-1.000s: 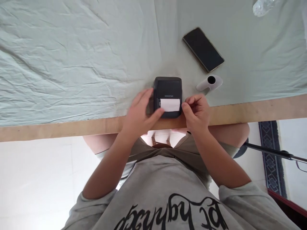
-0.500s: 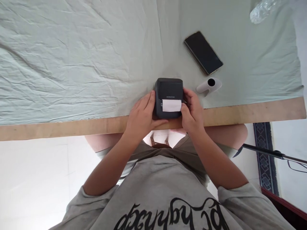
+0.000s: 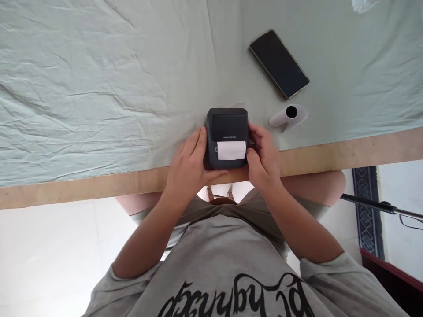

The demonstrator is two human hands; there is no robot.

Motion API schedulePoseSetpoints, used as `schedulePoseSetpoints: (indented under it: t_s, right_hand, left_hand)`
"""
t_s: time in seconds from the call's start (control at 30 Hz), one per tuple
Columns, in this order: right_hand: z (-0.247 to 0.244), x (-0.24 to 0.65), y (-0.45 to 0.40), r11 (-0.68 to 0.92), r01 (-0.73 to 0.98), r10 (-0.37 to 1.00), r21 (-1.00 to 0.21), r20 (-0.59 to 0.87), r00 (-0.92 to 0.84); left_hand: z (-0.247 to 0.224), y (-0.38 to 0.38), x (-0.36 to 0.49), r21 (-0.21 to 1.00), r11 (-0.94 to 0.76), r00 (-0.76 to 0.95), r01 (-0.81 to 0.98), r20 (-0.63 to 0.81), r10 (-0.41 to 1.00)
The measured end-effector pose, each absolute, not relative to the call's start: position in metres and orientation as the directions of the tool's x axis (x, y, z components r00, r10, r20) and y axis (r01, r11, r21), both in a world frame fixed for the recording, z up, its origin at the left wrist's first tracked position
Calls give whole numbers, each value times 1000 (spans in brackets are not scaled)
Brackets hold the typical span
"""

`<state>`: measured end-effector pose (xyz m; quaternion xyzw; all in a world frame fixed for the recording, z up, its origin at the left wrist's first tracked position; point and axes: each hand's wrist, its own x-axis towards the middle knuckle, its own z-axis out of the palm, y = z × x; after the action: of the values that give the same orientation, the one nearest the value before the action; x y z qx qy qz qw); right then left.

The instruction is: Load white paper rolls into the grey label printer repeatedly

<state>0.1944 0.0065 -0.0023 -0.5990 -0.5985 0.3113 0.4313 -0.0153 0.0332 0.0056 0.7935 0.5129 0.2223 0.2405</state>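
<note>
A small black label printer (image 3: 228,125) sits at the front edge of the cloth-covered table. From its slot a white paper strip (image 3: 231,150) lies over the front part of its top. My left hand (image 3: 187,165) is closed on the printer's left side, fingers along the side and thumb stretched by its front. Against the right side, my right hand (image 3: 265,156) grips the body, with its thumb bent close to the strip's right end. Some of the right fingertips are hidden by the printer.
A dark smartphone (image 3: 279,64) lies at the back right. Nearer stands a white handheld device (image 3: 288,117) with a round black top. Clear plastic (image 3: 361,4) shows at the top edge. The table's bare wooden edge (image 3: 330,149) runs in front of me.
The view has shifted and come slightly closer, so the printer appears a little lower and larger. Both hands keep their places on it, and the paper strip looks much the same.
</note>
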Motion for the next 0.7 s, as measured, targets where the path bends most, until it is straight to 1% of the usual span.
schedulePoseSetpoints:
  t_s: [0.1,0.2,0.3,0.43,0.5,0.57,0.63,0.7]
  right_hand:
    - [1,195,7,77,482,988,-873,131,79]
    - [3,195,7,66,461,991,-885,113,76]
    - [3,195,7,49,404,992,-914,94,90]
    - [1,194,7,38,264,991,-964,71,117]
    - [1,193,9,33,203,988,-979,62,142]
    - [3,193,12,27,183,984,-983,58,166]
    - [8,194,16,6,191,986,-981,38,165]
    - [16,196,22,-39,236,988,-971,-2,158]
  left_hand:
    - [3,35,-17,606,-369,381,705,115,917]
    - [2,36,-17,579,-368,380,727,107,919]
    - [4,36,-15,545,-352,362,761,93,927]
    - [9,34,-13,501,-342,358,795,68,931]
    - [12,33,-12,506,-326,348,799,54,936]
    - [14,33,-12,528,-291,316,798,45,948]
    - [15,33,-11,546,-269,289,793,50,956]
    - [15,33,-11,552,-279,291,785,68,954]
